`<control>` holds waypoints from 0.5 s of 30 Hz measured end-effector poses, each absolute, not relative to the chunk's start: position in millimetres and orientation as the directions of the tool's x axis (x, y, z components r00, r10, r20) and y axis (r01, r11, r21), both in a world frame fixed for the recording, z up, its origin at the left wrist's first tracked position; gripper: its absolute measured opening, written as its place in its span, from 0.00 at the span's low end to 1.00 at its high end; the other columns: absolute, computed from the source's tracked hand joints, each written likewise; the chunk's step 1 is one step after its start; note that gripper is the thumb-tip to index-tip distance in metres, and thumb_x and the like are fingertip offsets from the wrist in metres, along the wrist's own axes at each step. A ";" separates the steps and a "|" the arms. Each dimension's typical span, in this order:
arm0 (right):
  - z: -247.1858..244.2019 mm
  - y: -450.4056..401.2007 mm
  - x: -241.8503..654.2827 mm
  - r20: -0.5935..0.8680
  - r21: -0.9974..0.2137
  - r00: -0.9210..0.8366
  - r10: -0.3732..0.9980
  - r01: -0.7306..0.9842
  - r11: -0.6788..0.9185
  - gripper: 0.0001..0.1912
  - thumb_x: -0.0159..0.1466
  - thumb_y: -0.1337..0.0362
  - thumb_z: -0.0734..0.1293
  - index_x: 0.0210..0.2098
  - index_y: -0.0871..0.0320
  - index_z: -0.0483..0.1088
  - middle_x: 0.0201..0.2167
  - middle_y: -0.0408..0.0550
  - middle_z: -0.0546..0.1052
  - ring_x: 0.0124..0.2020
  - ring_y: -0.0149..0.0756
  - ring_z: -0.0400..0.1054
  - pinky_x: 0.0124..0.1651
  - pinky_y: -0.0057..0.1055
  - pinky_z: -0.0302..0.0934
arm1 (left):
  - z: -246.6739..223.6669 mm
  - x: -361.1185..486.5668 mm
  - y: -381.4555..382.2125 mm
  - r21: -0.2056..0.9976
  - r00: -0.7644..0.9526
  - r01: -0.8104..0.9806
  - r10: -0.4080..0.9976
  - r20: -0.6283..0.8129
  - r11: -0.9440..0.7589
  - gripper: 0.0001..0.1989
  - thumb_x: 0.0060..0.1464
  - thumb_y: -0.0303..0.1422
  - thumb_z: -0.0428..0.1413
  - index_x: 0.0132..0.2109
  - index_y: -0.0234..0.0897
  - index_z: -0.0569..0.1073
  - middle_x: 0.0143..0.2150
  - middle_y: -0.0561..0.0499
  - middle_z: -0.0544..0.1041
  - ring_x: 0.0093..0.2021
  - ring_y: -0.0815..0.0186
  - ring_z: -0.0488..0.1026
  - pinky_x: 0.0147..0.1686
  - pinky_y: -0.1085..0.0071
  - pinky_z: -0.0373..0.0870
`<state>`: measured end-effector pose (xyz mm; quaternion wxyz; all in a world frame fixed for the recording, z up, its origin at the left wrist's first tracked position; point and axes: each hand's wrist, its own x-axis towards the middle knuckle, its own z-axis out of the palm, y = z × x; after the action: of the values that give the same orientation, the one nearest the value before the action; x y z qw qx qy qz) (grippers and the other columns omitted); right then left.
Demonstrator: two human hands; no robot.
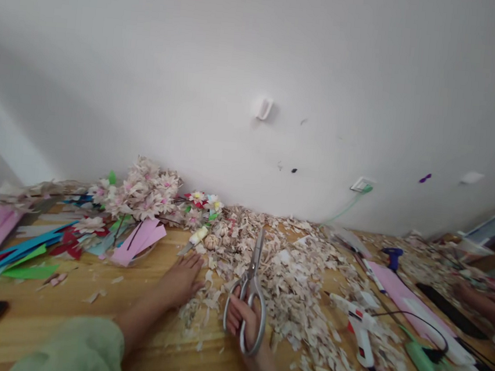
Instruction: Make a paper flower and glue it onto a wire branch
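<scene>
In the head view, my right hand [245, 318] grips a pair of silver scissors [255, 268] by the handle loops, blades together and pointing away from me. My left hand [183, 279] lies flat on the wooden table [145, 339], fingers spread, at the left edge of a heap of pale paper scraps [295, 277]. Just beyond its fingertips lies a small tool with a pale yellow handle and a flat blade [197, 236], beside a round, tan bud-like piece [212, 241]. Whether the left palm covers anything is hidden.
A bunch of pale paper flowers [146, 193] stands at the back left, near pink paper [139, 240] and green strips [31, 270]. On the right lie a white glue gun [359, 324] with its cable and a blue glue gun [393, 256]. Another person's hand [483, 304] shows far right.
</scene>
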<state>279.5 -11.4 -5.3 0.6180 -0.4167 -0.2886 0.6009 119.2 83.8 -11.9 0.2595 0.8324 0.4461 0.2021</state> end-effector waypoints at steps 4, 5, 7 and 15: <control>-2.6 -14.1 281.6 -0.174 -0.833 0.104 0.979 -0.546 -0.090 0.23 0.43 0.53 0.74 0.23 0.55 0.56 0.10 0.28 0.51 0.11 0.19 0.41 0.12 0.18 0.40 | -14.5 97.7 66.5 0.568 0.591 0.640 0.804 0.066 -0.518 0.23 0.53 0.42 0.50 0.54 0.39 0.68 0.61 0.40 0.63 0.63 0.52 0.54 0.60 0.49 0.44; -1.2 -14.4 281.1 -0.187 -0.831 0.091 0.978 -0.546 -0.108 0.23 0.43 0.53 0.74 0.23 0.55 0.55 0.10 0.28 0.51 0.11 0.20 0.41 0.12 0.18 0.40 | -13.5 92.3 62.0 0.559 0.607 0.636 0.792 0.063 -0.532 0.22 0.54 0.43 0.48 0.54 0.41 0.67 0.62 0.41 0.62 0.62 0.53 0.55 0.60 0.50 0.46; 1.0 -15.4 278.8 -0.212 -0.826 0.068 0.975 -0.545 -0.142 0.24 0.42 0.53 0.74 0.23 0.54 0.55 0.09 0.27 0.51 0.10 0.20 0.40 0.11 0.18 0.39 | -10.2 84.5 56.6 0.574 0.538 0.657 0.837 0.095 -0.488 0.23 0.56 0.40 0.46 0.57 0.40 0.63 0.61 0.42 0.63 0.60 0.56 0.60 0.57 0.55 0.55; -2.9 -19.2 270.7 -0.254 -0.868 0.075 0.964 -0.458 -0.193 0.24 0.42 0.50 0.73 0.25 0.54 0.56 0.09 0.27 0.52 0.10 0.20 0.40 0.11 0.18 0.38 | 0.3 103.0 83.1 0.501 0.454 0.726 0.875 0.166 -0.472 0.23 0.49 0.26 0.50 0.55 0.36 0.63 0.51 0.43 0.72 0.51 0.59 0.68 0.52 0.63 0.61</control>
<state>270.7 -19.2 -2.9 0.5720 -0.4585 -0.2763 0.6215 103.0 83.1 0.3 0.1824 0.8330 0.4804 0.2048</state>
